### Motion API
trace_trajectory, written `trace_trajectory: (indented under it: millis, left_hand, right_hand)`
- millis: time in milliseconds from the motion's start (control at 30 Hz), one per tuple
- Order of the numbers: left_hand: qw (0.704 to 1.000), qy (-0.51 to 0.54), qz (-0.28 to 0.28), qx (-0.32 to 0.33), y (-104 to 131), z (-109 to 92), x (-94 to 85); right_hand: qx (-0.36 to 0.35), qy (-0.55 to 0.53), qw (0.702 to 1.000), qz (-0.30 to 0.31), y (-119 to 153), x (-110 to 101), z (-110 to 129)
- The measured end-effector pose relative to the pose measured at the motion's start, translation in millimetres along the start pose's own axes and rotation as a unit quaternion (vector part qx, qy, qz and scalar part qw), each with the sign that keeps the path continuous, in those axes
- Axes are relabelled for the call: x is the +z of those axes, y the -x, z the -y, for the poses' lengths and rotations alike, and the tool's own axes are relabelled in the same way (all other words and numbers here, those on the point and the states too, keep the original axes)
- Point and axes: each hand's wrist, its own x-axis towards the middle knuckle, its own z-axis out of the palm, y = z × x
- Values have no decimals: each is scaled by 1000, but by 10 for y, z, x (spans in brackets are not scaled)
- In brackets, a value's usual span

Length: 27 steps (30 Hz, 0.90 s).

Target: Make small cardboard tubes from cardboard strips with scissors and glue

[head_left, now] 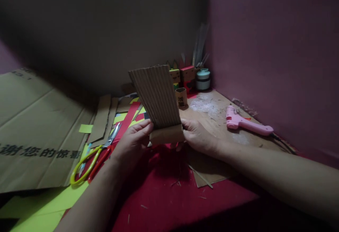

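A strip of corrugated cardboard (159, 97) stands up between my hands, its ridged side facing me and its lower end rolled over into a smooth brown fold (166, 135). My left hand (137, 135) grips the left edge at the roll, thumb on top. At the roll's right end, my right hand (197, 135) holds the piece with curled fingers, partly hidden behind it. Both hands are above the red surface (159, 189).
Yellow- and red-handled scissors (92, 161) lie left, on paper and cardboard strips (99, 119). A large cardboard sheet (39, 129) is far left. A pink glue gun (247, 122) lies right. Behind stand a small cardboard tube (181, 97), box figures (188, 76) and a blue jar (203, 79).
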Motion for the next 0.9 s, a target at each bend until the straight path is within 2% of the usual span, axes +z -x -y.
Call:
trace_trajectory:
  millis: [100, 233, 433, 533, 633, 700, 767, 900]
  left_hand:
    - [999, 22, 32, -2, -5, -41, -54]
    - [998, -19, 60, -19, 14, -66, -46]
    - [990, -136, -14, -28, 27, -20, 71]
    - [972, -227, -54, 33, 56, -3, 110]
    - [934, -321, -110, 117, 123, 0, 144]
    - [914, -355, -122, 152, 165, -17, 163]
    - [921, -340, -103, 157, 190, -54, 181]
    - [953, -282, -30, 107, 195, -131, 200]
  right_hand:
    - [6, -40, 999, 8, 5, 2, 65]
    - [76, -102, 991, 32, 3, 15, 156]
    - [133, -136, 979, 75, -41, -7, 102]
    - [132, -137, 980, 58, -66, -30, 65]
    - [137, -151, 978, 40, -86, -41, 69]
    - [146, -168, 974, 42, -95, -41, 84]
    - [154, -181, 970, 55, -99, -41, 94]
    - [165, -176, 967, 80, -101, -60, 77]
